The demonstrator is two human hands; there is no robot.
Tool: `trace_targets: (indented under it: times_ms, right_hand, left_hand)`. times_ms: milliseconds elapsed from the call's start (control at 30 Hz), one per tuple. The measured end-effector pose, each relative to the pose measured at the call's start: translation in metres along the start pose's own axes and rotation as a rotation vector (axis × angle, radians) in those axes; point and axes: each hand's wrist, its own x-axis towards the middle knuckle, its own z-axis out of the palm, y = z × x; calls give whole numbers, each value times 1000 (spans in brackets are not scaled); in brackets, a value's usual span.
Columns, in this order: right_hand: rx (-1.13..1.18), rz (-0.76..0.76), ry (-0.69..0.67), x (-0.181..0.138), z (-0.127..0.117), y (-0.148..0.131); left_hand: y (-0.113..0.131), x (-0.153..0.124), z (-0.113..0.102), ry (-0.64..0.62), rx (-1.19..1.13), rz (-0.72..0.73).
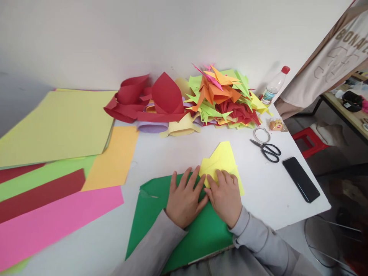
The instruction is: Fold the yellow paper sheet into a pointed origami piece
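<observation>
A folded sheet of yellow paper [222,159] lies partly over a green mat [155,214] near the table's front edge. My right hand [225,195] presses on the lower part of the yellow paper, its fingers stretched out flat. Beside it, my left hand [185,199] rests spread on the green mat, with fingertips at the paper's left edge. The two hands nearly meet at the thumbs. The paper's lower edge is hidden under my fingers.
Colored paper sheets [63,126] cover the left side. Red paper shapes [166,94] and a pile of folded paper pieces [221,96] lie along the wall. Scissors [267,150], a tape roll [261,135], a phone [301,179], a bottle [274,86] and a wrapped snack [276,124] stand right.
</observation>
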Motion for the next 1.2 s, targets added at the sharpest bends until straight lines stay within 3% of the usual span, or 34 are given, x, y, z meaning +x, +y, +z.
trace_targets:
  times_ms: [333,567,933,1200]
  right_hand:
    - [-32,-5,33,-16,-11,29]
    - [21,-1,71,-27,-5,34]
    - [5,26,19,-32,-2,27]
    - [-41,24,-36,-28,-7,20]
  left_hand:
    - [1,1,-2,29,-14,-9]
    - [-1,-3,1,39,6,-13]
    - [2,-2,2,63,-36,235]
    - [1,-2,2,16,-50,254]
